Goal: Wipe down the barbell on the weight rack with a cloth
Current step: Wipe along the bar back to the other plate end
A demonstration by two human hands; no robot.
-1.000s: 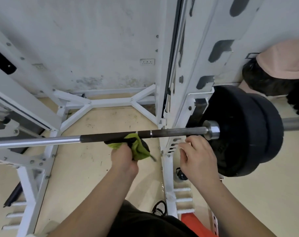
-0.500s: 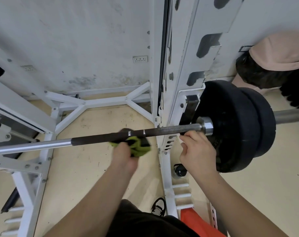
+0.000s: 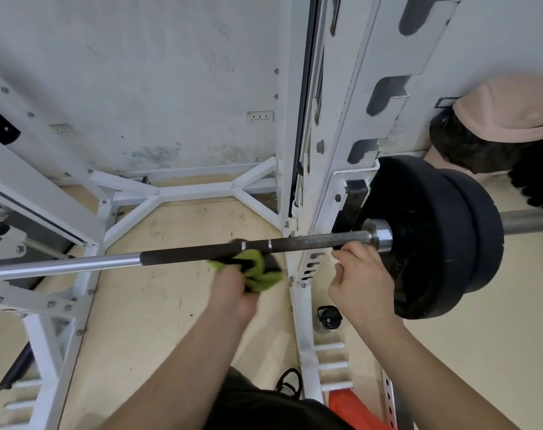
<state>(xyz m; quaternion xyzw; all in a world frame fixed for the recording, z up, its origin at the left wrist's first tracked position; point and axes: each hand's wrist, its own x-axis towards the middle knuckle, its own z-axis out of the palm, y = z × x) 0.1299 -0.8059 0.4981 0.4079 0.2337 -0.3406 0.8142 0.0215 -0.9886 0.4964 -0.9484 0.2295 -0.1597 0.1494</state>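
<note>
Item: barbell (image 3: 310, 242), resting across the white weight rack (image 3: 318, 181), black plates (image 3: 434, 237) loaded on its right end. We are closing our left hand (image 3: 233, 290) on the green cloth (image 3: 257, 270), pressing it just under the dark knurled shaft; our right hand (image 3: 361, 283) is curling loosely beneath the bar beside the collar, gripping nothing. Risks we are noting: cloth snagging on the knurling, the bunched wad missing the bar's top side, fingers (image 3: 346, 248) getting pinched between rack and plate.
</note>
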